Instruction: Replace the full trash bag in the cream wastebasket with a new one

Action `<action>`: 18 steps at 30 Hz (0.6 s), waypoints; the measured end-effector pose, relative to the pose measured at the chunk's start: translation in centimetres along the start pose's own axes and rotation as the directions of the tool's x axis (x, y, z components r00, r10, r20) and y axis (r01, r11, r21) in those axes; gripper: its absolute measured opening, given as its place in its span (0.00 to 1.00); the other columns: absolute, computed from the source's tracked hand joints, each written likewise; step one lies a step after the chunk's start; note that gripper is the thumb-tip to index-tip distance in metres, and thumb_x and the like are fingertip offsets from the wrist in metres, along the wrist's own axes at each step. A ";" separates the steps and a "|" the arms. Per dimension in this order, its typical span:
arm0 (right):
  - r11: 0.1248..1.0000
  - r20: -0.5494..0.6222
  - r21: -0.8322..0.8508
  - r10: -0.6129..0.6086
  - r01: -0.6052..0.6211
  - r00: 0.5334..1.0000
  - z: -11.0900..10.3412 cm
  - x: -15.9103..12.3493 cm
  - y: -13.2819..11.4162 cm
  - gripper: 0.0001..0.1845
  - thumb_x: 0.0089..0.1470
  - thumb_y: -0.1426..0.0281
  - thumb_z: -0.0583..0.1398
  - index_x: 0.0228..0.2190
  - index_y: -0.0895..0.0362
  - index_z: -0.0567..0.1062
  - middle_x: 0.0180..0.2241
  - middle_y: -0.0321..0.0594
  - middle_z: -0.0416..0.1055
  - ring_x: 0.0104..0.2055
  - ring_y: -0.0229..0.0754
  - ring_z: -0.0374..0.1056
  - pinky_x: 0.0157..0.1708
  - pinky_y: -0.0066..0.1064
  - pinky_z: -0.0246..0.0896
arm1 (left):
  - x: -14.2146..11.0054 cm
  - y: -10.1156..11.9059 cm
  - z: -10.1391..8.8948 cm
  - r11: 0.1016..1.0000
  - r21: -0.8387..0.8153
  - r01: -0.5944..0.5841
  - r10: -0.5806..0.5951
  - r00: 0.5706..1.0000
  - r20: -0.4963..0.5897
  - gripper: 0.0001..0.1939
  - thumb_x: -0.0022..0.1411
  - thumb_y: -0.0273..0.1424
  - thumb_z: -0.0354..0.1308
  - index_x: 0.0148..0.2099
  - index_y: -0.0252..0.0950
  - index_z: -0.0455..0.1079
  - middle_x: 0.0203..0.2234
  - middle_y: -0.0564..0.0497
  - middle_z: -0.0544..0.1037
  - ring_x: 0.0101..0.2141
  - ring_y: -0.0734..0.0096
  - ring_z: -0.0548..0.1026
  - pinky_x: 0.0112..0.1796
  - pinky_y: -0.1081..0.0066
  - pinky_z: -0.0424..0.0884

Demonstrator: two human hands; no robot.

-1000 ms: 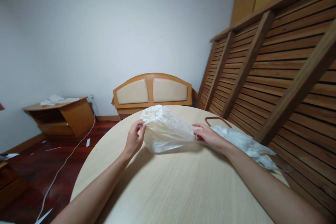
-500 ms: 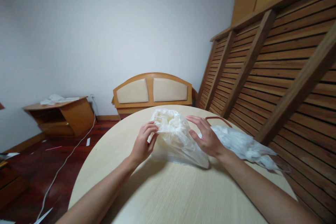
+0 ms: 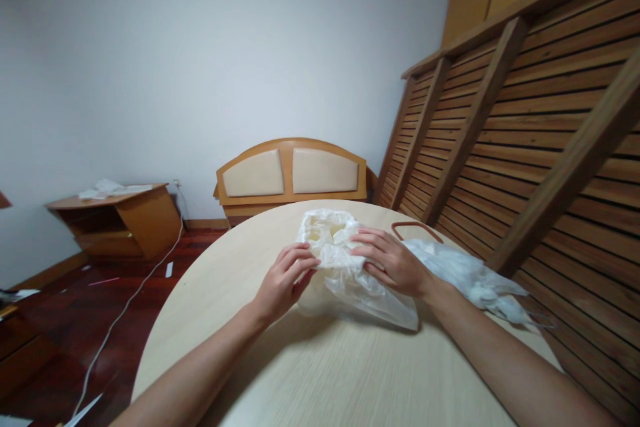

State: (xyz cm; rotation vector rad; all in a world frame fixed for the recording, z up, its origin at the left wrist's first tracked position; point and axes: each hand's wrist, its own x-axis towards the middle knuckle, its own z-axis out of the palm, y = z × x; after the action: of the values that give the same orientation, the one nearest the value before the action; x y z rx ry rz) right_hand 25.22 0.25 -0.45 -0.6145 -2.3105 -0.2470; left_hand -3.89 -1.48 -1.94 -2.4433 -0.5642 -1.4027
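Observation:
A translucent white plastic bag (image 3: 345,290) stands on the round pale wooden table (image 3: 320,373), its gathered mouth facing up and partly open. At the left of that mouth, my left hand (image 3: 287,277) is closed on the rim, thumb beneath and fingers on top. My right hand (image 3: 390,260) grips the rim on the other side, its fingers bent over the edge. Through the opening shows something pale yellowish that I cannot make out.
Another whitish plastic bag (image 3: 465,277) lies at the table's right, by a brown loop handle (image 3: 417,228). A slatted wooden frame (image 3: 500,167) leans along the right. A headboard (image 3: 290,173) and a low cabinet (image 3: 125,220) stand beyond; a white cable (image 3: 125,310) crosses the floor.
My right hand has come in from beside the bag and closed on its rim. The bag's mouth has shifted slightly right and towards me, my left hand moving along with it.

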 end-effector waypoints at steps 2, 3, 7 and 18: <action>0.999 0.005 0.029 0.014 -0.014 1.000 0.0 -0.1 0.2 0.16 0.63 0.71 0.57 0.51 0.48 0.75 0.57 0.44 0.72 0.64 0.50 0.61 0.61 0.49 0.60 | 0.0 0.0 0.0 1.000 -0.006 0.004 -0.004 1.000 -0.003 0.11 0.67 0.22 0.57 0.50 0.39 0.70 0.40 0.46 0.78 0.50 0.62 0.74 0.49 0.60 0.75; 0.999 0.007 0.047 0.022 -0.022 1.000 0.1 -0.1 0.2 0.16 0.63 0.71 0.57 0.51 0.48 0.75 0.58 0.43 0.71 0.65 0.50 0.61 0.61 0.49 0.59 | 0.0 0.0 0.0 1.000 -0.008 0.006 -0.006 1.000 -0.005 0.11 0.67 0.22 0.58 0.50 0.38 0.70 0.40 0.46 0.78 0.50 0.62 0.74 0.49 0.60 0.75; 0.993 -0.001 0.117 0.034 -0.033 0.999 0.1 -0.1 0.1 0.15 0.64 0.71 0.57 0.50 0.48 0.76 0.59 0.43 0.70 0.66 0.49 0.60 0.63 0.49 0.58 | 0.0 0.1 -0.1 0.999 -0.036 0.005 -0.006 0.999 -0.035 0.09 0.67 0.23 0.58 0.48 0.39 0.71 0.37 0.47 0.78 0.47 0.63 0.75 0.48 0.62 0.75; 0.994 -0.083 0.065 0.091 -0.086 0.992 0.2 -0.5 0.9 0.16 0.66 0.71 0.55 0.52 0.47 0.74 0.59 0.46 0.70 0.59 0.48 0.68 0.55 0.46 0.68 | -0.1 -0.4 -0.9 0.988 -0.095 0.120 -0.122 0.992 -0.018 0.19 0.69 0.26 0.54 0.60 0.40 0.67 0.53 0.42 0.76 0.57 0.57 0.70 0.56 0.53 0.69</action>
State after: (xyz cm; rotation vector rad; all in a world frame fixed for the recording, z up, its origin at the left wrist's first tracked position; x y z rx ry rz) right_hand 25.83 0.97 -0.95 -0.6609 -2.1935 -0.1565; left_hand -4.81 -1.51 -1.54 -2.4996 -0.6653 -1.5360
